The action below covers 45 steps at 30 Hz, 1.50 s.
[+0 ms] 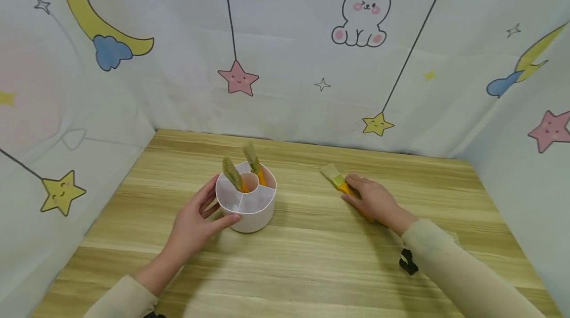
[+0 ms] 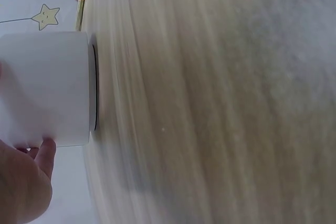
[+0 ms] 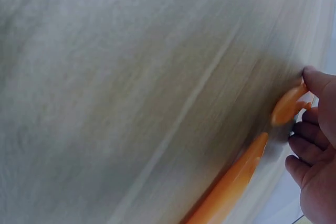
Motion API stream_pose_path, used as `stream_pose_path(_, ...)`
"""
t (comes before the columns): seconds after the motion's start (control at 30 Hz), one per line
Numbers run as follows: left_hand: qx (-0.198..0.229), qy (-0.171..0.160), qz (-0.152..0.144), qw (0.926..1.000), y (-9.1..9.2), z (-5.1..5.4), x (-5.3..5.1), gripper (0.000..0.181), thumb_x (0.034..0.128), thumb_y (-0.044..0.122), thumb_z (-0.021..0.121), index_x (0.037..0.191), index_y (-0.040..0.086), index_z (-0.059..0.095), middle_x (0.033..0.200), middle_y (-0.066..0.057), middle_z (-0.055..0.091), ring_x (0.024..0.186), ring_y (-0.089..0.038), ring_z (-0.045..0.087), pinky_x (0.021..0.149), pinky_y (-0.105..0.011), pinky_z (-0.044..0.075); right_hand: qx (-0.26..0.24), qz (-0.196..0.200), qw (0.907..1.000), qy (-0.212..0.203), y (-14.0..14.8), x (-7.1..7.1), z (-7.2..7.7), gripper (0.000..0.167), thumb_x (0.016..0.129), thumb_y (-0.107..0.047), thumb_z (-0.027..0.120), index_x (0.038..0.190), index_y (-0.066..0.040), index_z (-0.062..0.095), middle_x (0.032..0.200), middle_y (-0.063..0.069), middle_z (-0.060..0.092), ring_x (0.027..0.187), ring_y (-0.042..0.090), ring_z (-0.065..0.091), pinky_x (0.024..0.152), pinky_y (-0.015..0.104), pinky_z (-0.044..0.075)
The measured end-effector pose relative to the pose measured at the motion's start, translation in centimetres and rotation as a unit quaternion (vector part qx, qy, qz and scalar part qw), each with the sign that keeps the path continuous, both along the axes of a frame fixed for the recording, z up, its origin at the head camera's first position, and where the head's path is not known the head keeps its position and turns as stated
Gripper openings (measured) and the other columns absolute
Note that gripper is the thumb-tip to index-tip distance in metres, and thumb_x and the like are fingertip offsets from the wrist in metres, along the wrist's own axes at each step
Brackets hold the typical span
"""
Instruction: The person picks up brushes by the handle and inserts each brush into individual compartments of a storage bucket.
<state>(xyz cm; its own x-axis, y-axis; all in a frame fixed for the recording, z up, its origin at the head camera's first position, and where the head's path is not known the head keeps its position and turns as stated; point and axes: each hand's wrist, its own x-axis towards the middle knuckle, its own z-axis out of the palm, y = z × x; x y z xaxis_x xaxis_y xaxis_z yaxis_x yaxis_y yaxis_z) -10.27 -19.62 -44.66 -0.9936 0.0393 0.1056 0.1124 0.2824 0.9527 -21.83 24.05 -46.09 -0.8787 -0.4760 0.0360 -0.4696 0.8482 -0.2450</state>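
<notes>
Head feed: I read the left hand [image 1: 191,224] as gripping the white holder [image 1: 249,221], thumb on its near wall, fingers round the side nearest the palm. 2 brushes stand tilted in it, beyond the thumb: brush A [image 1: 232,173] in the round central cup, brush B [image 1: 253,158] in a compartment farther from the hand. Well apart, the right hand [image 1: 376,199] pinches brush C [image 1: 337,179], bristles ahead of the fingertips. I cannot tell whether C is lifted off the wooden table [image 1: 303,263].

Left wrist feed: the holder's plain wall sits directly at the left fingers; past it, the right hand and C (cropped at the frame edge).

Right wrist feed: C's orange handle lies between thumb and fingers; a 2nd orange handle [image 3: 228,187] lies just beside that hand, outside its hold.
</notes>
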Motion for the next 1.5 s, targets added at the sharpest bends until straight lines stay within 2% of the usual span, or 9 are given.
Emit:
stream_pose_path(0.27,-0.005,-0.001,-0.001,1.0,-0.1,0.0,0.0,0.103,0.0853,0.02,0.094,0.169,0.015,0.034,0.169,-0.011,0.041,0.153,-0.031,0.044,0.113,-0.036,0.05,-0.013,0.011,0.9998,0.007,0.1,0.3,0.1,0.053,0.105,-0.023,0.071,0.148,0.007,0.059,0.149,0.027,0.059,0.137,0.046,0.058,0.114,0.064,0.048)
stream_pose_path(0.5,-0.006,0.001,0.003,1.0,0.0,-0.1,0.0,0.103,0.0849,0.018,0.094,0.169,0.014,0.035,0.168,-0.011,0.042,0.152,-0.031,0.045,0.113,-0.036,0.05,-0.023,0.022,0.999,0.032,0.3,0.5,0.2,0.048,0.104,-0.019,0.073,0.143,0.006,0.064,0.144,0.025,0.064,0.131,0.043,0.063,0.11,0.062,0.053)
stream_pose_path(0.77,-0.023,-0.001,0.0,0.9997,-0.7,0.2,-0.1,0.107,0.0841,0.024,0.095,0.169,0.015,0.032,0.172,-0.007,0.036,0.156,-0.027,0.039,0.116,-0.031,0.047,-0.028,0.049,0.9961,0.068,0.4,0.2,0.2,0.032,0.101,-0.014,0.075,0.129,0.002,0.073,0.133,0.024,0.071,0.119,0.043,0.07,0.101,0.06,0.058)
stream_pose_path(0.9,-0.011,0.002,-0.025,0.9996,-1.7,0.0,-0.9,0.107,0.0851,0.017,0.094,0.17,0.014,0.029,0.173,-0.007,0.033,0.158,-0.028,0.035,0.115,-0.024,0.046,-0.033,0.063,0.9942,0.08,0.5,0.0,0.1,0.016,0.101,-0.013,0.075,0.115,-0.003,0.075,0.125,0.02,0.075,0.109,0.04,0.074,0.094,0.059,0.061)
stream_pose_path(0.97,0.0,0.006,-0.042,0.9991,-2.2,-0.1,-1.4,0.106,0.0854,0.012,0.093,0.17,0.011,0.028,0.173,-0.01,0.033,0.158,-0.031,0.034,0.114,-0.022,0.046,-0.037,0.07,0.9931,0.087,0.4,-0.1,0.1,0.007,0.101,-0.011,0.075,0.105,-0.007,0.072,0.114,0.016,0.078,0.097,0.036,0.076,0.086,0.055,0.063)
stream_pose_path(1.1,0.014,0.004,-0.069,0.9975,-2.7,0.0,-2.1,0.103,0.0865,0.007,0.091,0.169,0.005,0.028,0.173,-0.015,0.032,0.157,-0.037,0.034,0.113,-0.022,0.047,-0.04,0.08,0.9914,0.096,0.4,-0.2,-0.1,0.012,0.101,-0.009,0.075,0.094,-0.012,0.066,0.089,0.004,0.073,0.073,0.021,0.069,0.069,0.045,0.059)
stream_pose_path(1.2,0.018,-0.005,-0.076,0.9969,-2.7,0.0,-2.2,0.102,0.0865,0.008,0.091,0.169,0.005,0.03,0.173,-0.014,0.032,0.156,-0.038,0.036,0.114,-0.024,0.047,-0.039,0.082,0.9911,0.097,0.4,-0.3,-0.1,0.014,0.102,-0.008,0.074,0.092,-0.013,0.064,0.08,-0.001,0.067,0.065,0.013,0.059,0.063,0.038,0.053)
stream_pose_path(1.3,0.025,-0.009,-0.079,0.9965,-2.5,-0.2,-2.3,0.102,0.0854,0.006,0.091,0.168,0.006,0.032,0.171,-0.017,0.034,0.155,-0.04,0.037,0.113,-0.021,0.047,-0.037,0.084,0.9906,0.102,0.4,-0.4,-0.1,0.014,0.102,-0.009,0.074,0.092,-0.013,0.066,0.078,-0.002,0.066,0.063,0.012,0.057,0.062,0.036,0.052)
stream_pose_path(1.5,0.038,-0.001,-0.072,0.9967,-1.9,-0.5,-2.3,0.101,0.0835,0.002,0.092,0.167,0.005,0.034,0.167,-0.02,0.04,0.151,-0.042,0.043,0.109,-0.014,0.047,-0.036,0.084,0.9894,0.113,0.6,-0.5,-0.2,0.002,0.1,-0.009,0.075,0.1,-0.011,0.074,0.089,0.002,0.077,0.072,0.019,0.071,0.066,0.042,0.061)
